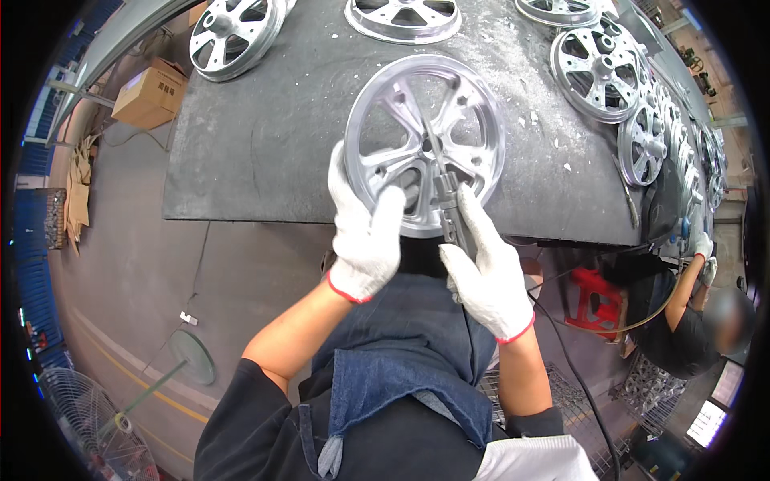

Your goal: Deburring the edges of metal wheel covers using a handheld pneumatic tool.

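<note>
A silver spoked metal wheel [383, 84] is tilted up at the front edge of the dark table, facing me. My left hand [367, 236], in a white glove with a red cuff, is closed around the wheel's lower left rim. In my gloved right hand [491, 276] is a grey powered file [449, 210], its body lying along my fingers. The tool's thin blade [431, 132] points away from me across the wheel's hub and spokes. Whether the blade touches the metal, I cannot tell. A black cable [573, 369] runs down beside my right forearm.
Similar wheels lie at the table's far edge, one at the left [233, 36] and one in the middle [403, 16]; several are stacked at the right [597, 72]. Pale chips dot the black tabletop [265, 152]. A co-worker [682, 321] works at the right, near a red stool [595, 309]. A fan [96, 425] stands lower left.
</note>
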A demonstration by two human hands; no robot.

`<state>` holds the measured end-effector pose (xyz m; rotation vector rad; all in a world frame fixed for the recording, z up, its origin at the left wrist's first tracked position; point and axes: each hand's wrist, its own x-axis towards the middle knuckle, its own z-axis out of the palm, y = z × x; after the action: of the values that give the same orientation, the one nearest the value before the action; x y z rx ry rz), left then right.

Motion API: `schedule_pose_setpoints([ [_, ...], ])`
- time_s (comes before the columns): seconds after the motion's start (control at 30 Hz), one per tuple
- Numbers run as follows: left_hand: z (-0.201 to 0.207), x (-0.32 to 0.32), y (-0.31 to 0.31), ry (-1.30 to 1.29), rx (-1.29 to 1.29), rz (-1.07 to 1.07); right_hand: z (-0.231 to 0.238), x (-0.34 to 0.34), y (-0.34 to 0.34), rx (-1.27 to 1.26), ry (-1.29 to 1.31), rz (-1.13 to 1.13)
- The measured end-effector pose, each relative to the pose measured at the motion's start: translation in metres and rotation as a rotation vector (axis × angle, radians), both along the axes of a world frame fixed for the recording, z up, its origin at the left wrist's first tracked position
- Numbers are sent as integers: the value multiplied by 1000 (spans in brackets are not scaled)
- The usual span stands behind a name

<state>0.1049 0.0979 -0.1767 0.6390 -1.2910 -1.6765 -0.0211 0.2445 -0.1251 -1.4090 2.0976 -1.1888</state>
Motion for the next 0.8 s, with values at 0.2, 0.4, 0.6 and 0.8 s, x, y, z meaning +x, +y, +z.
schedule_pose_setpoints([
  [0.2, -9, 21, 39, 49, 132, -42, 7, -7, 30, 5, -596, 90],
  [0.4, 71, -3, -55, -97, 228, -104, 3, -24, 51, 76, -525, -162],
  [0.6, 35, 9, -58, -318, -308, -115, 12, -36, 44, 184, -366, -120],
  [0.8, 20, 19, -39, -185, -117, -87, 12, -48, 34, 183, 119, -72],
])
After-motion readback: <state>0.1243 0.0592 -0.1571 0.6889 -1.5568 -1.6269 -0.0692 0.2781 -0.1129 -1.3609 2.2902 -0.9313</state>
